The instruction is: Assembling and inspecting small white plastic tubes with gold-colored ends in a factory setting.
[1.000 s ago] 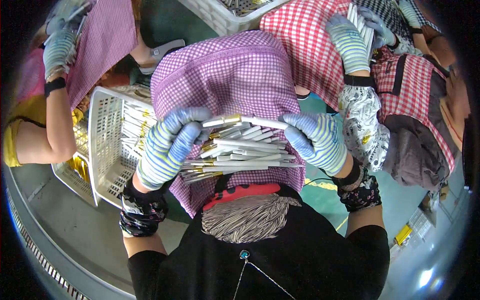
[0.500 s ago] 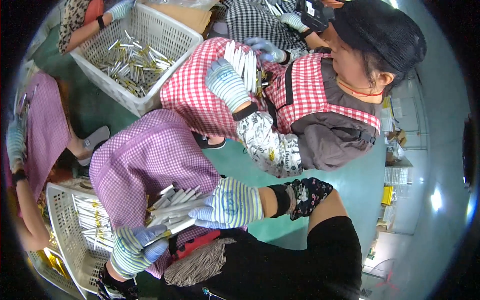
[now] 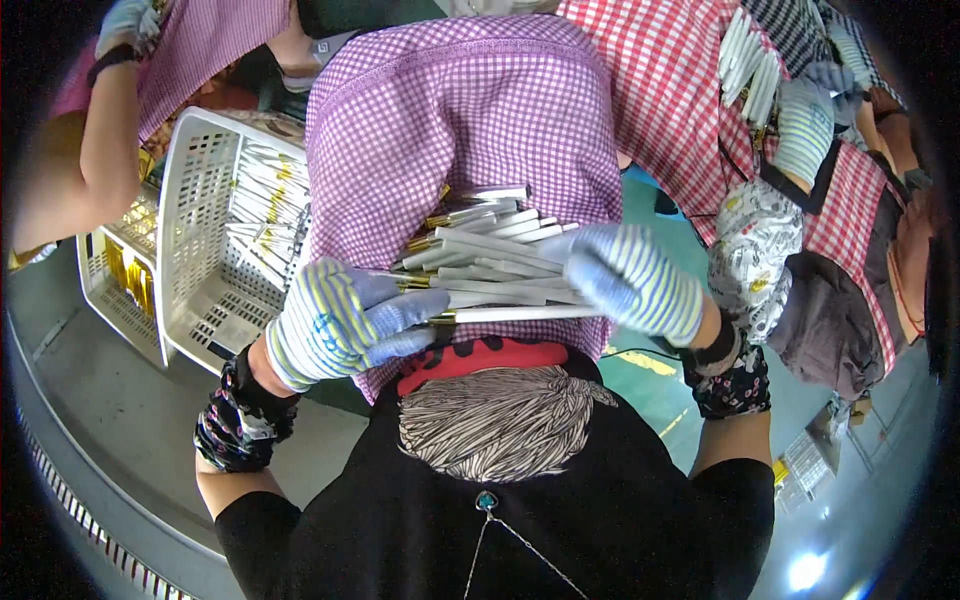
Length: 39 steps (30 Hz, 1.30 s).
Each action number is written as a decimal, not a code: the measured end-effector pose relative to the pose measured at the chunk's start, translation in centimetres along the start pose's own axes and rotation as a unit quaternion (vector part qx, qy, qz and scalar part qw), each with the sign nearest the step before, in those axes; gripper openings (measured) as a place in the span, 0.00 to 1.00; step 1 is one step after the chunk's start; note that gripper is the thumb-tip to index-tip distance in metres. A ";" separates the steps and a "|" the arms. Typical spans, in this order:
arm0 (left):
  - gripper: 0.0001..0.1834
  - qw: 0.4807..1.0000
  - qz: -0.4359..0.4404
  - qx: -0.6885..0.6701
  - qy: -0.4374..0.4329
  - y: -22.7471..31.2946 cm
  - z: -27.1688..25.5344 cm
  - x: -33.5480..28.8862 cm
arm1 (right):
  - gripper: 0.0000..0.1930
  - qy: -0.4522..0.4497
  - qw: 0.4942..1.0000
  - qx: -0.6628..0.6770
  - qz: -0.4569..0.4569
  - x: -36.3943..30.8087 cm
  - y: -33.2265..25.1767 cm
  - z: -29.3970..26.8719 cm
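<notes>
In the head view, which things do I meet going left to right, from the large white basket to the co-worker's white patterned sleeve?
Large basket, left hand, white sticks, right hand, co-worker's white patterned sleeve.

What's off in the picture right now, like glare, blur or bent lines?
In the head view, a bright glare spot shows at lower right; in the head view, the right hand looks soft, mostly at the fingers, while the left hand looks crisper; in the head view, the slotted strip at lower left bows and the corners go black.
</notes>
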<state>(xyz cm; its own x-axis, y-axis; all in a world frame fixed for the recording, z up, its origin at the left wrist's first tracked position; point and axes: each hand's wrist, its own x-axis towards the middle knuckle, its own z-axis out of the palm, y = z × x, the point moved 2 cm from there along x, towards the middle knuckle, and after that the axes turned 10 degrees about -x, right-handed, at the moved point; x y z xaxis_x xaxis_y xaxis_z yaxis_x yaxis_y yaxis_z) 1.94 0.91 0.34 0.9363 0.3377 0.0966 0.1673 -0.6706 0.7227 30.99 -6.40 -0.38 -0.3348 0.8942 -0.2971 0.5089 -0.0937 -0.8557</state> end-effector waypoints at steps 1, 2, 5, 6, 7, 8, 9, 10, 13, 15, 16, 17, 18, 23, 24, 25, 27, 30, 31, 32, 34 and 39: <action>0.18 1.000 -0.015 -0.019 -0.011 0.3 0.0 -0.4 | 0.12 0.072 0.993 -0.086 -0.039 0.3 0.6 -0.2; 0.18 0.999 -0.020 -0.022 -0.015 0.4 0.2 -0.6 | 0.11 0.087 0.982 -0.165 -0.003 0.5 0.3 -0.7; 0.17 0.998 -0.035 -0.038 -0.032 0.1 0.6 -1.1 | 0.12 0.023 0.938 -0.342 -0.043 1.3 1.7 -0.4; 0.17 0.998 -0.040 -0.041 -0.039 0.1 0.6 -1.0 | 0.12 0.021 0.942 -0.334 -0.041 1.3 1.8 0.1; 0.17 0.996 -0.045 -0.070 -0.028 -0.4 0.6 -0.5 | 0.13 0.006 0.924 -0.379 -0.048 1.8 1.9 0.4; 0.17 0.994 -0.049 -0.098 -0.016 -0.7 0.5 0.0 | 0.15 -0.008 0.904 -0.424 -0.055 2.1 2.1 0.7; 0.13 0.995 -0.049 -0.084 -0.023 -0.7 0.0 0.7 | 0.17 -0.012 0.901 -0.427 -0.078 2.2 2.2 0.8; 0.13 0.995 -0.055 -0.080 -0.023 -0.7 -0.5 1.6 | 0.17 -0.011 0.902 -0.424 -0.085 2.5 2.3 0.9; 0.12 0.997 0.072 0.038 0.016 -2.0 -1.1 4.8 | 0.18 -0.016 0.901 -0.420 -0.103 2.8 2.2 1.8; 0.13 0.998 0.001 0.062 0.022 -2.2 0.2 7.5 | 0.15 -0.050 0.910 -0.405 -0.076 3.2 2.1 1.7; 0.13 0.993 -0.078 0.090 0.026 -2.4 0.7 8.7 | 0.14 -0.073 0.912 -0.396 -0.070 3.4 2.1 1.6; 0.14 0.989 -0.070 0.131 0.000 -2.8 1.5 9.5 | 0.14 -0.074 0.912 -0.398 -0.069 3.5 1.9 1.7; 0.14 0.990 -0.074 0.120 -0.019 -3.5 2.5 10.3 | 0.13 -0.084 0.901 -0.418 -0.081 3.6 1.6 2.0; 0.16 0.986 -0.089 0.132 -0.057 -5.5 5.4 11.1 | 0.14 -0.061 0.898 -0.428 -0.084 0.6 0.4 2.0; 0.19 0.991 -0.089 0.087 -0.051 -5.5 5.3 11.6 | 0.14 -0.064 0.897 -0.428 -0.083 -0.1 0.2 1.6; 0.20 0.992 -0.094 0.072 -0.051 -5.8 5.3 12.0 | 0.14 -0.012 0.913 -0.399 -0.084 -0.5 -0.2 0.8; 0.20 0.992 -0.100 0.058 -0.051 -6.0 5.0 12.6 | 0.12 0.078 0.948 -0.283 -0.120 -0.7 -0.2 -0.9; 0.19 0.987 -0.131 0.051 -0.074 -5.9 5.1 13.3 | 0.10 0.217 0.951 -0.095 -0.198 0.3 0.6 -2.0; 0.17 0.990 -0.134 0.041 -0.024 -5.3 4.6 13.1 | 0.09 0.201 0.959 -0.095 -0.176 -0.1 0.4 -2.8; 0.15 0.991 -0.130 0.030 0.022 -4.9 4.1 13.0 | 0.08 0.200 0.964 -0.061 -0.166 -0.2 0.4 -3.4; 0.07 0.972 -0.173 -0.122 0.104 -4.0 1.6 11.8 | 0.11 0.227 0.964 0.065 -0.122 -0.6 0.3 -3.7; 0.09 0.780 -0.301 -0.499 0.228 -3.2 0.5 8.1 | 0.15 0.322 0.912 0.246 -0.063 -0.3 0.3 -4.4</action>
<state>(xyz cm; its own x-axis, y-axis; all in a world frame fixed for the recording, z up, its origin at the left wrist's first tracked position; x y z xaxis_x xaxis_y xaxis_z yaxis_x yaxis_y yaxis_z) 9.13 5.41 -1.55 0.5363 0.7450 -0.3966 -0.0016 0.4709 0.8822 34.75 -4.79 1.39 0.2505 0.9681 -0.0076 0.0290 -0.0154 -0.9995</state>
